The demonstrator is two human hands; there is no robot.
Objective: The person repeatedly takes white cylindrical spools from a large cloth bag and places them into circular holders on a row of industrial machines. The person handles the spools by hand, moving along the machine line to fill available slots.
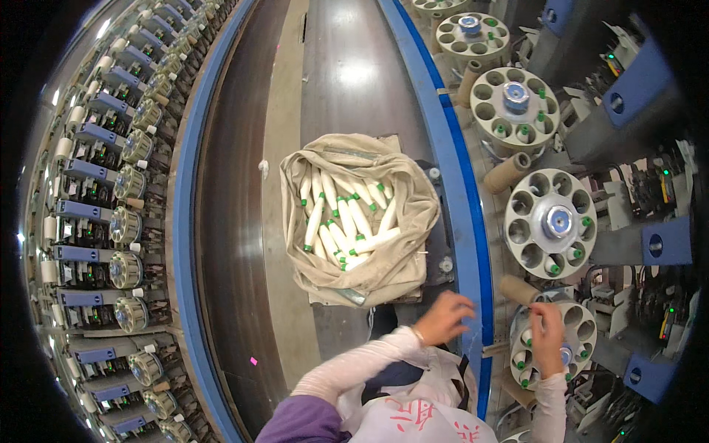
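My left hand (pixel 444 317) is over the blue rail in front of me, fingers loosely bent and apart, and I see nothing in it. My right hand (pixel 546 336) is at the nearest round bobbin magazine (pixel 586 313), its fingers bent together near the rim; whatever they pinch is too small to make out. White yarn bobbins with green tips (pixel 525 373) stand in some of that magazine's holes. Left of my hands, a beige cloth sack (pixel 303 258) lies open, holding many white yarn bobbins (pixel 360 218) with green ends.
More round magazines (pixel 550 224) line the machine on the right, with brown paper cones (pixel 507 173) beside them. Blue rails (pixel 185 221) edge both sides of the aisle. Another row of winding units (pixel 88 214) runs along the left. A pink scrap (pixel 254 361) lies on the floor.
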